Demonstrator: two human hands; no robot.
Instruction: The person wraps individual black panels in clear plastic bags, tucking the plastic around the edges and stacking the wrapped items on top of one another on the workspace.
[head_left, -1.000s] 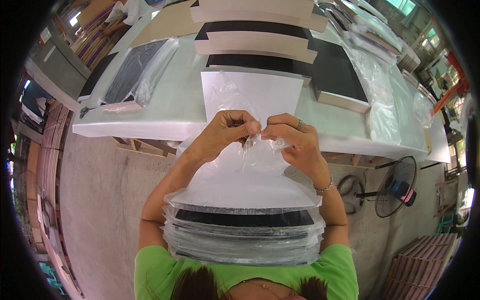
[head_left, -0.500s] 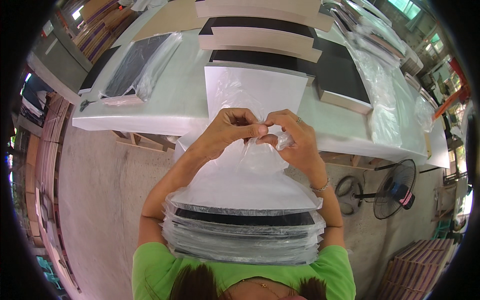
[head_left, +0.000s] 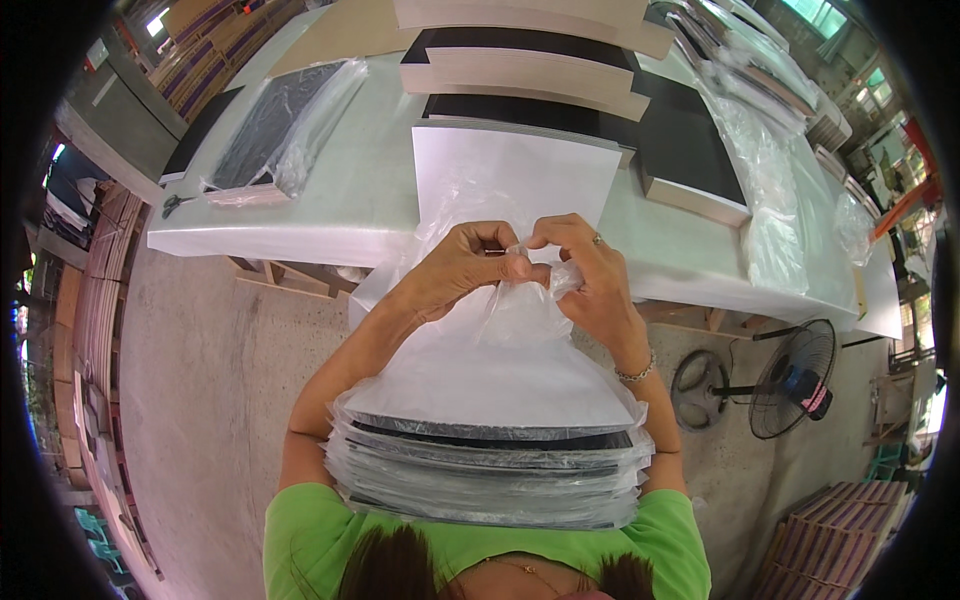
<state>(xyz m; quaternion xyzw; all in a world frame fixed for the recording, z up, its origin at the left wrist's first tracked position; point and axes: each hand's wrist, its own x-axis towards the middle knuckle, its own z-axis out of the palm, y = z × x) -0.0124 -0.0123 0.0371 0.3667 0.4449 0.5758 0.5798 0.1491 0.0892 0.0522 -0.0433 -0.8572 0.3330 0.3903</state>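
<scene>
Both hands meet above the table's front edge, pinching a clear plastic bag (head_left: 515, 312). My left hand (head_left: 460, 265) has its thumb and fingers closed on the film. My right hand (head_left: 585, 270) grips the bunched film beside it, fingers curled and closed. Beneath them lies a white sheet (head_left: 470, 375) on a stack of dark flat panels wrapped in clear plastic (head_left: 490, 480), close against my body between my forearms. Beyond my hands, a white panel (head_left: 515, 165) rests on the table and leans toward me in front of stacked black boards (head_left: 530, 110).
The white-covered table (head_left: 290, 225) spans the far side. On it are a bagged dark panel (head_left: 275, 135), scissors (head_left: 177, 204), a black-topped stack (head_left: 690, 150) and loose plastic film (head_left: 775, 230). A fan (head_left: 795, 380) stands on the floor at right, near a slatted wooden stack (head_left: 835, 545).
My hands stay together, with small finger shifts on the bag's film. More loose film spreads to the left of my left hand. The wrapped stack has not moved.
</scene>
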